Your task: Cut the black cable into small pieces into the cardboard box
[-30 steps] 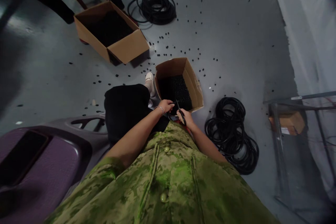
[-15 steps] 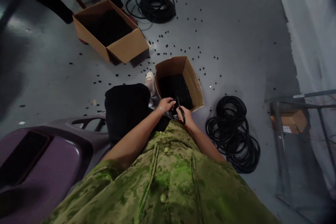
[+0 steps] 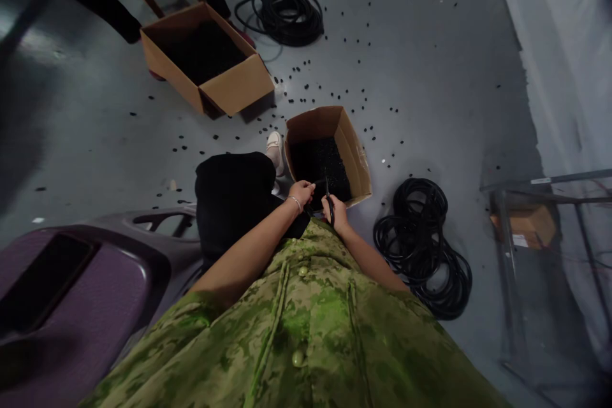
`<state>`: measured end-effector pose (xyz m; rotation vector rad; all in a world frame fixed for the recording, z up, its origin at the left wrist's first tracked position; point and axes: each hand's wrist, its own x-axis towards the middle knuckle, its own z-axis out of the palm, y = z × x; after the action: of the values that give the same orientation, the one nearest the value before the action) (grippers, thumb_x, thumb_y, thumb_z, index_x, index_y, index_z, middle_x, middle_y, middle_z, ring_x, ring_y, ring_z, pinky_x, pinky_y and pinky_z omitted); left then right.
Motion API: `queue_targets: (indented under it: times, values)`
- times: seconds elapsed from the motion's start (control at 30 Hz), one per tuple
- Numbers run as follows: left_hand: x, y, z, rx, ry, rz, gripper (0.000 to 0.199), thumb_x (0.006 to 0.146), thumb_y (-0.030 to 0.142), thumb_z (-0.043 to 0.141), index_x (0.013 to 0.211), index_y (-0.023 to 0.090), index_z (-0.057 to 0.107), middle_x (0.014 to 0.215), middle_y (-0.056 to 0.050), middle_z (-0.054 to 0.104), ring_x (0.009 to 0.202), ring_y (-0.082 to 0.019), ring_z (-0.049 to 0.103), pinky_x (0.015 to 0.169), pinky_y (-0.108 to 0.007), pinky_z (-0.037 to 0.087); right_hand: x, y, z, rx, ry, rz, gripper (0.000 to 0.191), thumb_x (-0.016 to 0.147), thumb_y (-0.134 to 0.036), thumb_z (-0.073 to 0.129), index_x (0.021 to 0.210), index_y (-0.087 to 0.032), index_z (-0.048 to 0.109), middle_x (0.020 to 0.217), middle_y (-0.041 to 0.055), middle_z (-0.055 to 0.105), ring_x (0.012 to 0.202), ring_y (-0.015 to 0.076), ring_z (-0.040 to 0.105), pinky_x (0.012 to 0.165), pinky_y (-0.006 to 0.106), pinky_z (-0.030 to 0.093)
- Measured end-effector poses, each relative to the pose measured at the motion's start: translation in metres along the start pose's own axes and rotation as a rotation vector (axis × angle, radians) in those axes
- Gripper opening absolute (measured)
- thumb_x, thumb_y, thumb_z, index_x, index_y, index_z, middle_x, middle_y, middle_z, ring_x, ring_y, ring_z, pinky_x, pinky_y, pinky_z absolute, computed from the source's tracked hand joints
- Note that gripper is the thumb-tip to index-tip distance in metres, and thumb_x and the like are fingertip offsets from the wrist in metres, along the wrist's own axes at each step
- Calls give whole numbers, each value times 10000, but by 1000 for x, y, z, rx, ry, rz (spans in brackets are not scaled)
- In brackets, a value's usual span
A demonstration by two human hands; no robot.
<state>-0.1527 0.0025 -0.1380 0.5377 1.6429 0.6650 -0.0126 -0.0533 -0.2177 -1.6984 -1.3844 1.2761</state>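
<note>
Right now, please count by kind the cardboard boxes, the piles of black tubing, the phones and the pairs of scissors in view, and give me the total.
Cardboard boxes: 3
Piles of black tubing: 2
Phones: 1
Pairs of scissors: 1
Total: 7

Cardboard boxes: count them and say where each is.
3: the centre box, the upper-left box and the smaller box at far right, by the metal frame.

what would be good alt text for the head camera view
A left hand holds a thin black strip and a right hand holds scissors at an open cardboard box of small black pieces; black coils lie on the grey floor.
</note>
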Motion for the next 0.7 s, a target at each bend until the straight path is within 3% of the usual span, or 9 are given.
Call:
queue_targets:
  times: [0.3,0.57,0.7]
  values:
    - [13,-7,0,86,27,26,203,847,183,644,679,154,534,522,54,488,397,-56,400,455,-197,334,5,1,0,-137,41,-53,319,856,-485,506,815,-199,644,587,-20,565,543,123,502,538,212,373]
    - [9,0,0,118,39,12,221,878,125,584,675,162,503,510,59,476,379,-52,400,429,-188,312,6,-1,-2,-197,33,-124,327,848,-465,489,772,-192,653,648,9,614,589,130,530,583,219,380]
    - [6,2,-2,107,45,-3,233,880,124,576,668,165,490,500,61,469,369,-52,392,422,-189,305,7,2,-3,-145,59,-66,345,826,-507,498,752,-196,626,605,-2,577,565,128,505,561,219,373]
